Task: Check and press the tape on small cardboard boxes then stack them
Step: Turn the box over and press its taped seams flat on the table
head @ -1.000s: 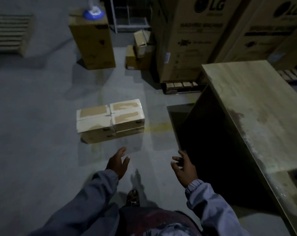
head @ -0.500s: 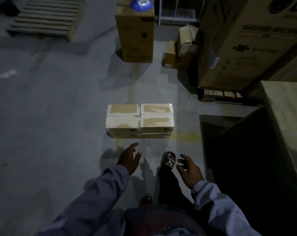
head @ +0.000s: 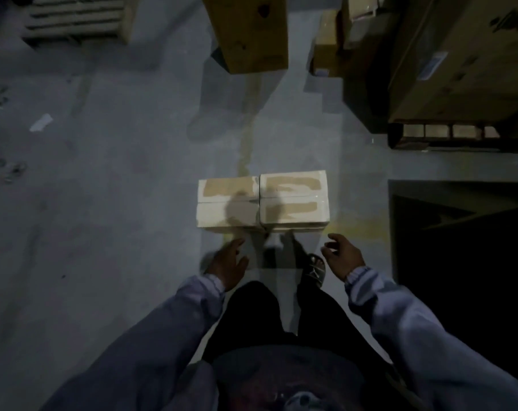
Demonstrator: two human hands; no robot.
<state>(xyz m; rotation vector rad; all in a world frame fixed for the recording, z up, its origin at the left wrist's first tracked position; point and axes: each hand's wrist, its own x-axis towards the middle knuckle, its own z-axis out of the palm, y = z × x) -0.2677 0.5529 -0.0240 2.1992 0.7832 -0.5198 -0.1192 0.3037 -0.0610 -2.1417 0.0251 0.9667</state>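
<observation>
Several small pale cardboard boxes sit packed together on the concrete floor, with brown tape across their tops: the left pair point(head: 227, 203) and the right pair point(head: 294, 200). The shadows of my hands fall across them. My left hand point(head: 229, 262) hovers just in front of the left boxes, fingers spread, holding nothing. My right hand point(head: 341, 256) hangs in front of the right boxes' corner, fingers loosely curled and apart, also empty. Neither hand touches a box.
A tall brown carton point(head: 249, 31) stands beyond the boxes. Large cartons on a pallet point(head: 459, 69) fill the upper right. A dark wooden table side point(head: 459, 232) is at the right. A wooden pallet point(head: 74, 19) lies at the upper left. My sandalled foot point(head: 314, 269) is between my hands.
I have walked up to the boxes; they now lie directly below and close in front of my hands. Both hands stay empty and have moved forward toward them.
</observation>
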